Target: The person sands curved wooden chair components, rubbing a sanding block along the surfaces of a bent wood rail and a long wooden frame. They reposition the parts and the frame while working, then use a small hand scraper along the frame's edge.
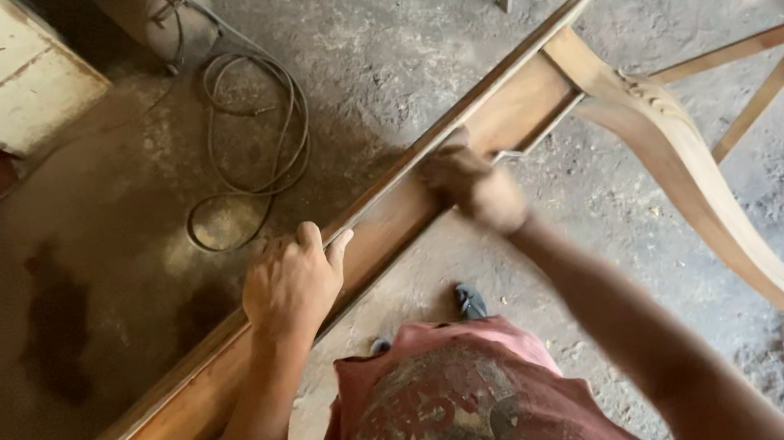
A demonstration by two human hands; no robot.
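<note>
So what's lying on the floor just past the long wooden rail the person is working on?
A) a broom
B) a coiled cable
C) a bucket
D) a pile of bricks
B: a coiled cable lies looped on the dusty floor beyond the rail, which the left hand grips at its top edge; no bucket, bricks or broom show there.

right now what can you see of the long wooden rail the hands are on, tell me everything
The long wooden rail is a brown, flat-faced beam with a paler top edge, running diagonally from lower left to upper right above the dusty concrete floor. Its far end joins a curved, carved leg. The left hand grips its top edge; the right hand, blurred, sits on it farther along.
</note>
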